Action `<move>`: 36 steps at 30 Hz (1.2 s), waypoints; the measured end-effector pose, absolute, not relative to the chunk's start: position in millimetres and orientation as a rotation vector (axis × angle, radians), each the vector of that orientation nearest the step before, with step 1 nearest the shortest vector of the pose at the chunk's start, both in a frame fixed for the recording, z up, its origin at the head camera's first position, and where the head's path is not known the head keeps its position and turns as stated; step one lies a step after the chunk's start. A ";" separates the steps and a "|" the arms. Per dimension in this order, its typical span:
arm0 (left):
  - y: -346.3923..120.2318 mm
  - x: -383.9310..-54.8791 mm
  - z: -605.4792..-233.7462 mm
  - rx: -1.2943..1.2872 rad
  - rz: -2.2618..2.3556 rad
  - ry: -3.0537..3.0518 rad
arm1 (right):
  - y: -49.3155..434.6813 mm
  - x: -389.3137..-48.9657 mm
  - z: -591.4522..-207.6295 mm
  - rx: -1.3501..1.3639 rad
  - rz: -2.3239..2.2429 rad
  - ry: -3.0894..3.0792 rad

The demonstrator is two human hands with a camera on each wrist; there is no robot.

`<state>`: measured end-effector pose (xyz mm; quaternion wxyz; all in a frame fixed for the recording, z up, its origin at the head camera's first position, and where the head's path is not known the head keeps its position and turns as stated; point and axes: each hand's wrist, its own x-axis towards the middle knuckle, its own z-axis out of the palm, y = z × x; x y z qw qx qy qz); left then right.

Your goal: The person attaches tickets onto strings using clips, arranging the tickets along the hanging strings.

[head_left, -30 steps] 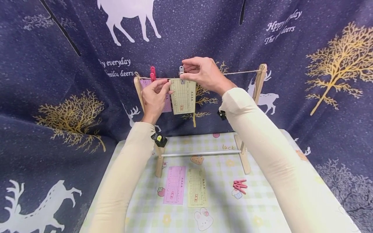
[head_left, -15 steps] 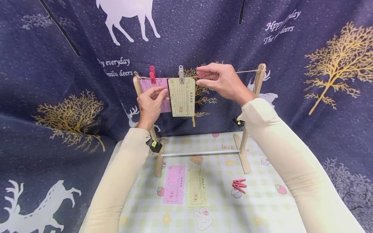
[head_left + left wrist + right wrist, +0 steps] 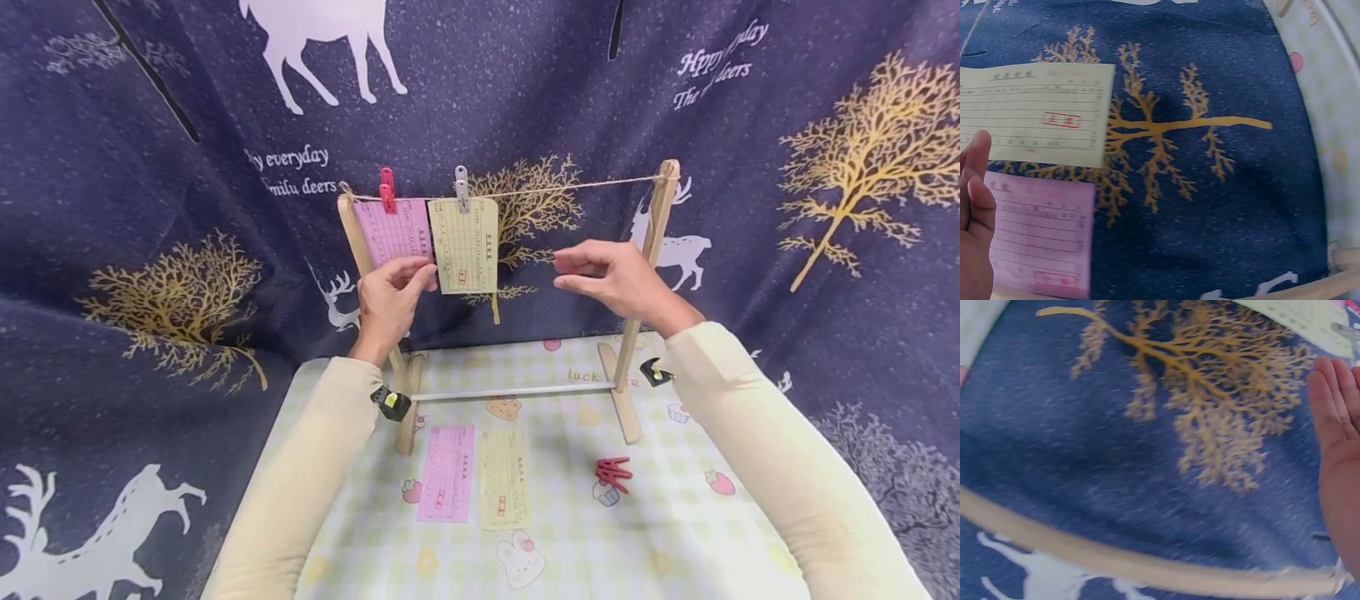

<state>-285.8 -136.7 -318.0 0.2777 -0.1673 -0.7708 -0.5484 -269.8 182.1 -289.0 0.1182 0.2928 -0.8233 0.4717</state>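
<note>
A yellow printed slip (image 3: 465,246) hangs from the twine (image 3: 570,185) under a grey clothespin (image 3: 462,190). Left of it a pink slip (image 3: 393,233) hangs by a red clothespin (image 3: 387,192). My left hand (image 3: 390,302) is in front of the pink slip's lower part and hides it, its loosely bent fingers holding nothing. Right of the yellow slip, my right hand (image 3: 611,277) is in the air below the twine, fingers relaxed and thumb apart. In the left wrist view the left fingertips (image 3: 980,147) overlap the yellow slip (image 3: 1035,115).
On the checked tablecloth (image 3: 555,517) lie another pink slip (image 3: 447,475) and another yellow slip (image 3: 504,479). Several red clothespins (image 3: 613,472) are in a small pile to their right. The wooden rack's right post (image 3: 652,233) stands near my right forearm; a pale crossbar (image 3: 517,392) joins its feet.
My right hand has let go of the grey clothespin and moved down and right. My left hand has left the yellow slip's edge and lowered. Both slips stay hanging.
</note>
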 end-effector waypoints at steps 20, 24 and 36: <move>-160.2 -264.5 -404.5 -0.347 -1.400 -2.266 | 235.5 -233.2 -396.3 0.756 1.340 -2.494; -164.8 -259.8 -424.7 -0.359 -1.410 -2.299 | 240.6 -226.7 -414.4 0.711 1.356 -2.525; -171.5 -246.0 -480.9 -0.324 -1.482 -2.455 | 250.8 -214.0 -462.4 0.601 1.362 -2.626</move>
